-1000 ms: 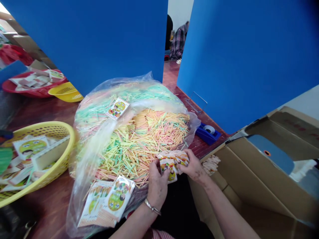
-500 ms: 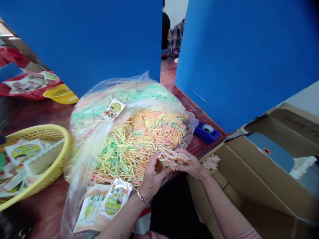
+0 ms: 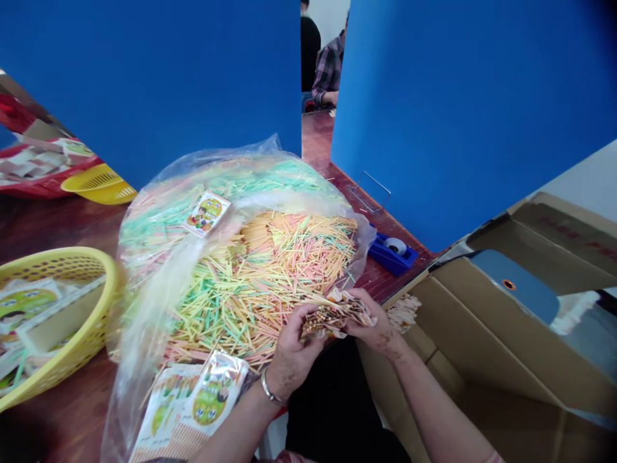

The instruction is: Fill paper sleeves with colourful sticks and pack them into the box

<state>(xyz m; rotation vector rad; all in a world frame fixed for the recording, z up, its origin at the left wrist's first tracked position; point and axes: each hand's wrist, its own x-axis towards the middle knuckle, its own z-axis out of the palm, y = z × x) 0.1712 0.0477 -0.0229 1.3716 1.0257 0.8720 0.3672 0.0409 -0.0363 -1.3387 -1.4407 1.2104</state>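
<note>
Small wad of printed paper packets (image 3: 335, 315), sticks (image 3: 318, 319) poking from its near end, pinched between both hands just over the table edge: left hand (image 3: 292, 344) narrow, fingers curled around the wad; right hand (image 3: 373, 321) narrow too, pressed on the far end, apparently to keep the bundle squared and the sticks from slipping. Clear plastic bag (image 3: 241, 193) of the same sticks slumped on the wooden table (image 3: 58, 411), mouth folded back, likely for easy reach. Loose packets (image 3: 212, 392) at the bag's near edge, another (image 3: 206, 213) atop the plastic. Yellow basket (image 3: 62, 263) of packets to the left; open cardboard box (image 3: 482, 334) to the right, beyond it a blue tape dispenser (image 3: 393, 252).
</note>
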